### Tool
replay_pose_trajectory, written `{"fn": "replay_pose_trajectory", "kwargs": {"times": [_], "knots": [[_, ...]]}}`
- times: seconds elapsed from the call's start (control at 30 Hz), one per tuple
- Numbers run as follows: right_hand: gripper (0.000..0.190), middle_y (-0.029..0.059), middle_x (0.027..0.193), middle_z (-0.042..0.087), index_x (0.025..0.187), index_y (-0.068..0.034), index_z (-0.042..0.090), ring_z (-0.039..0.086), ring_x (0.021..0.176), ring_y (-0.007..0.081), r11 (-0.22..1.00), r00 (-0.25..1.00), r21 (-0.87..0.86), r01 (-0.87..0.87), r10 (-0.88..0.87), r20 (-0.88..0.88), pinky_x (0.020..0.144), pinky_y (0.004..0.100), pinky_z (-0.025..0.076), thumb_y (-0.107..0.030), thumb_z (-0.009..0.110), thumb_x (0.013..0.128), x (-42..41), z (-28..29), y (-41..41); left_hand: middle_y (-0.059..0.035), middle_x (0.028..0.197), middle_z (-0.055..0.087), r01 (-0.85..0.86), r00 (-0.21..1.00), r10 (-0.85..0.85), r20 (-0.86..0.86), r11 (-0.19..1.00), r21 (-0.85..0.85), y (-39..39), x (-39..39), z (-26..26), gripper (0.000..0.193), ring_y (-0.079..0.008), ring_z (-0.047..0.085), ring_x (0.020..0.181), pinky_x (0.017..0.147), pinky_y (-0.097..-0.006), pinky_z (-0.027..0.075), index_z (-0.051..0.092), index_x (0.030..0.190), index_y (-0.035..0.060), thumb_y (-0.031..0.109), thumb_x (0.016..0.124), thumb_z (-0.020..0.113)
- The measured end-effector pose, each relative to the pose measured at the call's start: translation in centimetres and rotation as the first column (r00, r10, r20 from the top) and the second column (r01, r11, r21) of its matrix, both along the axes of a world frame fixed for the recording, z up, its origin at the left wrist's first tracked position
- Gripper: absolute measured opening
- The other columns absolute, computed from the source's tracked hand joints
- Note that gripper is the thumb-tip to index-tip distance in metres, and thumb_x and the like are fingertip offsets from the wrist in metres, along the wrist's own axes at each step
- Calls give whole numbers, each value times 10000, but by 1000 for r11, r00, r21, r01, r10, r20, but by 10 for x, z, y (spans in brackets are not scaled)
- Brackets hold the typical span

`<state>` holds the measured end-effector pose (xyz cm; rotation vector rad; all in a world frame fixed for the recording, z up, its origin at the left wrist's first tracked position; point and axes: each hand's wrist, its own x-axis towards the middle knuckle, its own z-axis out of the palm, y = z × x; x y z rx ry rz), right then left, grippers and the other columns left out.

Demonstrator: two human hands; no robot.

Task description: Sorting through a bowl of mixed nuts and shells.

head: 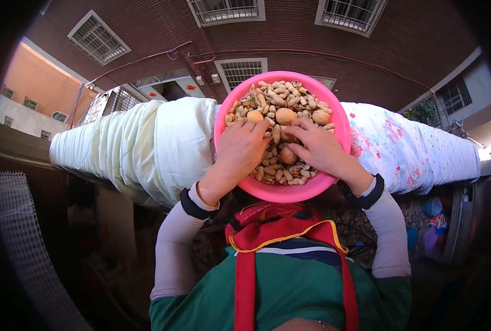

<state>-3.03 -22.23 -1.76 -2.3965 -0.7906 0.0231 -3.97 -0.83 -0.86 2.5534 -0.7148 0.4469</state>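
A pink plastic basin (284,193) stands before me, filled with unshelled peanuts (279,93) and several walnuts (286,116). Over its left side, my left hand (244,142) reaches in with the fingertips among the peanuts; whether it grips one cannot be told. My right hand (318,145) comes in from the right, its fingers spread around a partly hidden walnut near the basin's middle, with another walnut (288,156) just below the thumb. Whether the right fingers hold anything is unclear. One walnut (255,116) lies just above my left fingers, another (321,117) above my right hand.
Pale green quilted bedding (183,140) lies left of the basin, floral bedding (411,149) to its right, both draped over a long ledge. A red apron (270,236) hangs on my front. Blue and purple plastic containers (431,238) sit low at right. A tiled building with barred windows stands beyond.
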Motion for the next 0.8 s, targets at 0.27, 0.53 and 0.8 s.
{"fn": "replay_pose_trajectory", "kwargs": {"times": [0.27,0.53,0.8], "knots": [[258,109,1046,584,1071,-76,600,603,912,301,959,984,221,179,-172,-50,776,405,481,-210,578,851,5,3,-2,-79,832,624,-3,1000,7,-25,982,187,-2,-1,0,273,-287,573,811,711,-398,456,560,959,80,197,743,680],[440,116,1064,564,1261,-93,503,586,832,252,999,981,30,15,-9,-194,719,352,476,-195,614,847,7,-3,-7,-90,797,631,-39,998,40,-47,999,37,3,-4,5,169,-288,590,778,681,-397,451,569,903,85,197,802,646],[264,145,1023,542,1024,-67,613,589,927,324,985,989,165,-44,20,144,774,426,476,-261,600,844,3,-11,5,-103,770,642,-79,997,76,24,984,162,-3,1,3,211,-287,611,772,664,-397,461,624,989,105,258,845,607]]}}
